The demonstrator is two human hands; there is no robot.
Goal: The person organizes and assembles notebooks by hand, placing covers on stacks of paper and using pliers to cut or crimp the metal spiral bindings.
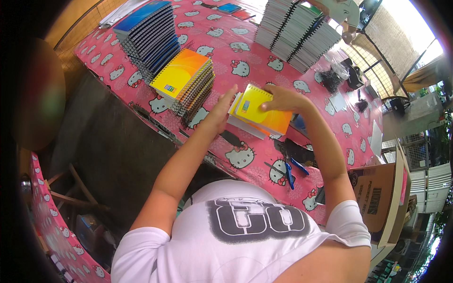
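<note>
Between my hands, above the pink patterned tabletop, is a thick stack of yellow-and-orange notebook covers and white sheets [258,107]. Small holes run along its upper edge. My left hand [221,111] is held edge-on with fingers straight, its palm against the stack's left side. My right hand [284,100] grips the right side, thumb lying on the top cover and fingers at the far edge. To the left stands a pile of spiral notebooks with yellow-orange covers [181,73]. Closer to me lies a pair of blue-handled pliers [290,174].
A tall pile of blue spiral notebooks [146,40] stands at the far left. Piles of white-paged spiral notebooks [297,37] stand at the back, near another person [348,16]. A plastic bag of black coils [332,78] lies right. A cardboard box [375,195] sits by the table's right side.
</note>
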